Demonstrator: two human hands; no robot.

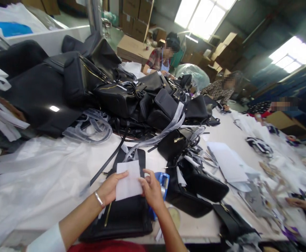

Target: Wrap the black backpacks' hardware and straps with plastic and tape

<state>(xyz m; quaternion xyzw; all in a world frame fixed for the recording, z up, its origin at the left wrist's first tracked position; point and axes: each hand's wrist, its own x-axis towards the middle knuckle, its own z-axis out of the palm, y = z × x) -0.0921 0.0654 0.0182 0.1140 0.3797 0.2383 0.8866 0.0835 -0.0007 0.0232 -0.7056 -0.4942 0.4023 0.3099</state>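
A black handbag [121, 217] lies flat on the table in front of me. Over its upper part rests a white sheet of thin paper or foam [129, 182]. My left hand [110, 187] grips the sheet's left edge, thumb on top; a silver bracelet is on that wrist. My right hand [151, 190] pinches the sheet's right edge with bent fingers. A blue tape dispenser [164, 182] lies just right of my right hand.
A big heap of black handbags [121, 94] fills the table's far left and middle. White plastic sheeting [37, 175] covers the left. White sheets [228, 162] and more bags lie to the right. Three other people sit at the far side; another person's hand [297, 202] is at the right edge.
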